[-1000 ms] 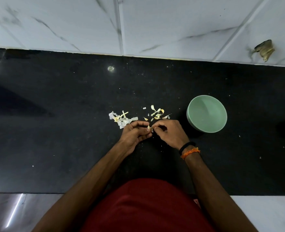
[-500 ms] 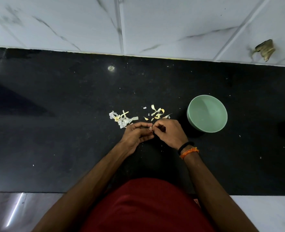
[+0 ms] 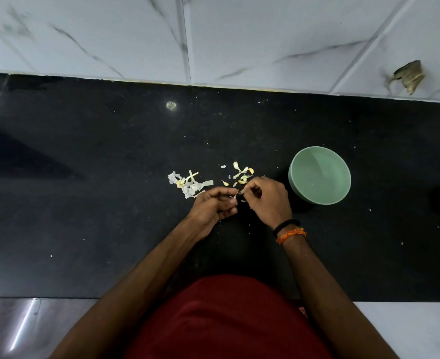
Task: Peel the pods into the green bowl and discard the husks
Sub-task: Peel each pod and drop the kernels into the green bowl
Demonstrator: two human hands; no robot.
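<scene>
Black stone counter [image 3: 84,229] under white tiles; left hand [image 3: 211,207] and right hand [image 3: 268,200] both pinch one small pod [image 3: 239,193] between fingertips, beside the green bowl [image 3: 320,175]; it looks light, papery, brittle, best nipped at its tip; husks [image 3: 190,183] lie just beyond

Red shirt [image 3: 229,320], black and orange wristbands [image 3: 288,230]

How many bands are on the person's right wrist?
2: a black band nearer the right hand, and an orange thread band just behind it. The wrist's underside is hidden.
</scene>
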